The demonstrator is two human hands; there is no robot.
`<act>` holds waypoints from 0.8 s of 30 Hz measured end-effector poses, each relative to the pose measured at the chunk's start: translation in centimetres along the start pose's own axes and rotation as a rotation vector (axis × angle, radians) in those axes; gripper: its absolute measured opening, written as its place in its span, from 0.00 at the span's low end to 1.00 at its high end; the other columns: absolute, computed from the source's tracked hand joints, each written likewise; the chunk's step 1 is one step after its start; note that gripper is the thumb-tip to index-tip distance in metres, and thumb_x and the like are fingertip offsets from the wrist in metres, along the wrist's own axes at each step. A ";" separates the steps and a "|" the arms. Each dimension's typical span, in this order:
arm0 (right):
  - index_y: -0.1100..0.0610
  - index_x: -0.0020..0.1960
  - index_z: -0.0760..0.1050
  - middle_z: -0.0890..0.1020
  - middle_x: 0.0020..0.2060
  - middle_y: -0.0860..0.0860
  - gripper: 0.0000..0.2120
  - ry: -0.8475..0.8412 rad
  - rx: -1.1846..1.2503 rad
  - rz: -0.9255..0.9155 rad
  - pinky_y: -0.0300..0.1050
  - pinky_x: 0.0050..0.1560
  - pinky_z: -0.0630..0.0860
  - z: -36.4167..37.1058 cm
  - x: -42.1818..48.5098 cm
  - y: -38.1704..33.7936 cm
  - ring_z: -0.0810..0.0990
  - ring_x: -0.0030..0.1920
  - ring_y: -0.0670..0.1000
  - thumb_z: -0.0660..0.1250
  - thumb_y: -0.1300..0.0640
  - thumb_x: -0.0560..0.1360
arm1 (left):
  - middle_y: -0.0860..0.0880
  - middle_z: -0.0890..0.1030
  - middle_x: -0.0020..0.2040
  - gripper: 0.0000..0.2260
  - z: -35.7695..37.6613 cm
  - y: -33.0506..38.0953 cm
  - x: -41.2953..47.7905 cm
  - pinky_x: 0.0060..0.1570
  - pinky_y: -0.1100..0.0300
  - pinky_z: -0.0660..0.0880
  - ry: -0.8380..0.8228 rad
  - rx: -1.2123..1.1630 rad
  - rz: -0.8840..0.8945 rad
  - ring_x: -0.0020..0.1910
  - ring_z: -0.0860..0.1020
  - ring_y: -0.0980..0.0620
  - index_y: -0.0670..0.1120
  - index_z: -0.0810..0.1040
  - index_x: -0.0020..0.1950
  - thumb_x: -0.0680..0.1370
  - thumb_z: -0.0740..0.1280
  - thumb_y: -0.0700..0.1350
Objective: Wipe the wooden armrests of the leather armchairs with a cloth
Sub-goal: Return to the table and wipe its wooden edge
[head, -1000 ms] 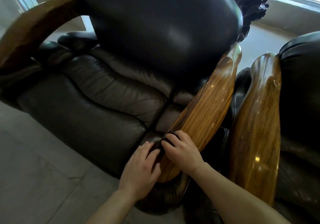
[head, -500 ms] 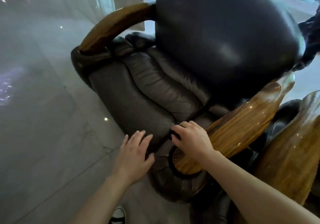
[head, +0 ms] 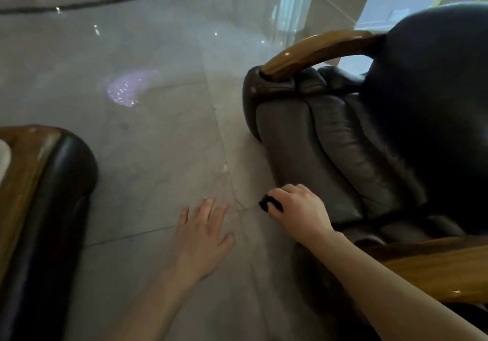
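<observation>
My right hand point(head: 301, 207) is closed around a small dark cloth point(head: 269, 203) and hovers over the front edge of the dark leather armchair's seat point(head: 324, 140). The near wooden armrest point(head: 433, 266) runs under my right forearm at the lower right. Its far wooden armrest point(head: 311, 50) curves along the chair's other side. My left hand point(head: 203, 232) hangs over the floor with its fingers spread and nothing in it. A second armchair's wooden armrest point(head: 21, 179) with a dark leather edge shows at the left.
Glossy grey floor tiles point(head: 148, 140) with light reflections lie between the two armchairs. A pale wall and pillar base point(head: 330, 5) stand behind the right armchair.
The view has swung left, bringing the second armchair into sight. My right hand has come off the near armrest with the cloth, and my left hand has left the chair and is over the floor.
</observation>
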State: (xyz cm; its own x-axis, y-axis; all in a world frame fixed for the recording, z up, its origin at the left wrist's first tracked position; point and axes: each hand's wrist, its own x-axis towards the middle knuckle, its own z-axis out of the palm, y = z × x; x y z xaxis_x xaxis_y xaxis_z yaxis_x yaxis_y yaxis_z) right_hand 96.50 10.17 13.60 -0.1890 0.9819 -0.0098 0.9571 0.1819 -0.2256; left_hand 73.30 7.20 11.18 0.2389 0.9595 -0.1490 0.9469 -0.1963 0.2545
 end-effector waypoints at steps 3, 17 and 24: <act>0.46 0.60 0.78 0.81 0.50 0.45 0.13 -0.016 0.023 -0.068 0.45 0.48 0.76 0.8 1.1 -5.6 0.76 0.50 0.50 0.58 0.45 0.82 | 0.48 0.57 0.80 0.32 -0.9 -5.1 -2.8 0.76 0.44 0.48 0.022 -0.004 -0.065 0.79 0.54 0.48 0.53 0.54 0.80 0.77 0.53 0.62; 0.47 0.59 0.79 0.81 0.48 0.46 0.12 -0.039 0.060 -0.236 0.49 0.48 0.78 -3.6 3.2 -32.4 0.77 0.50 0.50 0.61 0.46 0.81 | 0.45 0.53 0.81 0.33 -12.2 -24.0 -16.4 0.76 0.39 0.41 0.117 -0.002 -0.342 0.80 0.48 0.45 0.55 0.49 0.80 0.76 0.52 0.62; 0.49 0.56 0.80 0.82 0.45 0.48 0.11 -0.079 0.092 -0.387 0.45 0.41 0.73 -6.6 4.6 -43.5 0.78 0.47 0.53 0.63 0.46 0.80 | 0.47 0.50 0.82 0.32 -18.3 -29.2 -23.0 0.75 0.39 0.42 0.147 -0.029 -0.489 0.81 0.45 0.45 0.56 0.47 0.80 0.78 0.51 0.62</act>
State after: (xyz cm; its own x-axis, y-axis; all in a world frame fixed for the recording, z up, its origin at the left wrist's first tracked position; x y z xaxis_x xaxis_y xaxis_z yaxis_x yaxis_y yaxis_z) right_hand 55.46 7.15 29.85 -0.5515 0.8340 0.0193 0.7887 0.5288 -0.3137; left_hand 36.25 -5.49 24.66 -0.2655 0.9563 -0.1222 0.9336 0.2866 0.2151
